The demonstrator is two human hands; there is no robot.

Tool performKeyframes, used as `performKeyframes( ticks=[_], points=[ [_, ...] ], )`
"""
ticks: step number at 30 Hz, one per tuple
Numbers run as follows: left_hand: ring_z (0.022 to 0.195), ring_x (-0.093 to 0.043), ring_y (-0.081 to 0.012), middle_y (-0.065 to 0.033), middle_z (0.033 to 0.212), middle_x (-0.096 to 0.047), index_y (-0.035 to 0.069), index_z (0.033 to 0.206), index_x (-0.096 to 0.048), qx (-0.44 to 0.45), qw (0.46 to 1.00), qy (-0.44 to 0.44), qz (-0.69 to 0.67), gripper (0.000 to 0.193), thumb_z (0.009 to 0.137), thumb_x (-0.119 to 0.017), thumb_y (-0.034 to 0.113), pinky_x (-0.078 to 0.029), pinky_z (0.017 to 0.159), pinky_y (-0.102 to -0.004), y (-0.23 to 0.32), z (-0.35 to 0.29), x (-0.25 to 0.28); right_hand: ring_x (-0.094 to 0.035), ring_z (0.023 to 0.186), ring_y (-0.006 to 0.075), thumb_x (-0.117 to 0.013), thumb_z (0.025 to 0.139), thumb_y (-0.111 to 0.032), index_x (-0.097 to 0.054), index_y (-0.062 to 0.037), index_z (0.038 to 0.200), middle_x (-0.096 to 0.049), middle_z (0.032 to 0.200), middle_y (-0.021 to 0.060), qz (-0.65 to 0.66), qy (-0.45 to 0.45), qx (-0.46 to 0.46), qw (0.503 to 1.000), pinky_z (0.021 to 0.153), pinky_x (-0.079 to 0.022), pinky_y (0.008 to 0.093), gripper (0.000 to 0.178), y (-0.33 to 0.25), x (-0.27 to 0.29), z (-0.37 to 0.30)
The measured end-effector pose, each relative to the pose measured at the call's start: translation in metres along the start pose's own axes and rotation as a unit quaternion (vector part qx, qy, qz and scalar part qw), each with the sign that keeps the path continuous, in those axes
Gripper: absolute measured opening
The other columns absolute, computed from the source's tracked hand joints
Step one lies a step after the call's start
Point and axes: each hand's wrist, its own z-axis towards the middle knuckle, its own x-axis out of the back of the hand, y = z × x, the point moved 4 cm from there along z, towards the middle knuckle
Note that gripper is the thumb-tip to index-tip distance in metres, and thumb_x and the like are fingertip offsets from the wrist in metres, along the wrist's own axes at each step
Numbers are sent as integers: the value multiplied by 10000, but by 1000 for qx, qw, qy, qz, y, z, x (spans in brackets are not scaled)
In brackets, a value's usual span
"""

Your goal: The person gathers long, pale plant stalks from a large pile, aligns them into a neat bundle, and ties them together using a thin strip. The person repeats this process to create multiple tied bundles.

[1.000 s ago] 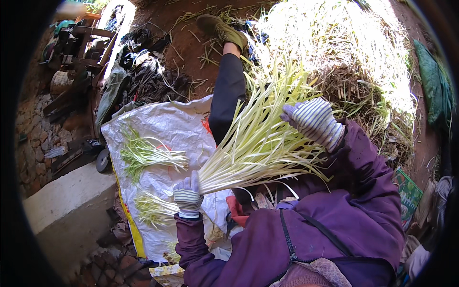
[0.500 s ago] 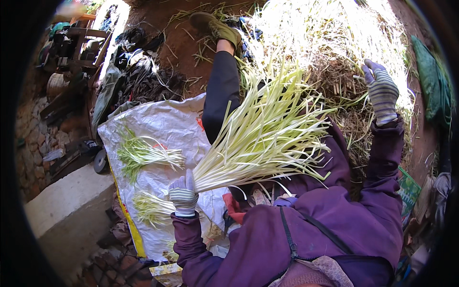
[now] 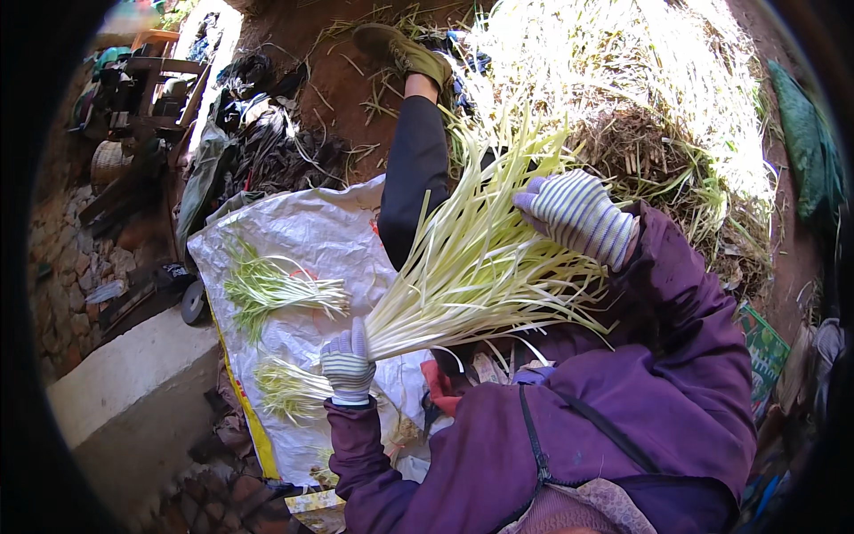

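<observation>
Our left hand is closed in a tight grip around the root end of a bundle of pale green stalks, which fans up across our lap, while our right hand lies on the leafy tops with fingers curled; we cannot tell whether it grips them. Beneath the bundle a white woven sack is spread on the dirt floor, carrying two smaller bunches. Beyond lie a sunlit heap of straw, a concrete ledge and wooden clutter.

Farmyard: straw heap, earth floor
</observation>
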Motion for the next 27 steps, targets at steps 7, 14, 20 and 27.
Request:
performKeyframes(
  ticks=[7, 14, 20, 27],
  points=[
    [693, -569, -273, -84, 810, -572, 27, 1236, -584, -4, 1000, 16, -24, 581, 666, -622, 134, -431, 642, -430, -2, -1, -2, -697, 795, 266, -714, 822, -88, -702, -47, 1023, -706, 926, 116, 281, 100, -27, 954, 703, -562, 331, 206, -1, 14, -28],
    [701, -569, -279, -89, 814, -574, 41, 1227, -595, -2, 1000, 9, -25, 593, 646, -631, 153, -433, 649, -440, -4, 1, -3, -663, 784, 315, -646, 840, -77, -657, -44, 975, -655, 895, 158, -88, 268, -292, 914, 690, -546, 372, 140, 97, 7, -103],
    [701, -565, -284, -86, 807, -568, 39, 1208, -602, 8, 1000, -9, -18, 578, 643, -630, 155, -439, 648, -436, -8, -4, -8, -672, 984, 298, -624, 851, -29, -629, -85, 1216, -644, 1189, 169, -12, 303, -81, 949, 860, -556, 349, 369, 63, 62, -44],
    [693, -571, -272, -76, 796, -567, 21, 1214, -596, -10, 1000, 13, -17, 561, 669, -625, 149, -443, 647, -423, -1, 4, -2, -647, 1043, 313, -465, 968, -160, -600, -113, 1246, -605, 1287, 121, 3, 8, -15, 1000, 891, -536, 356, 313, 80, -25, 33]
  ],
)
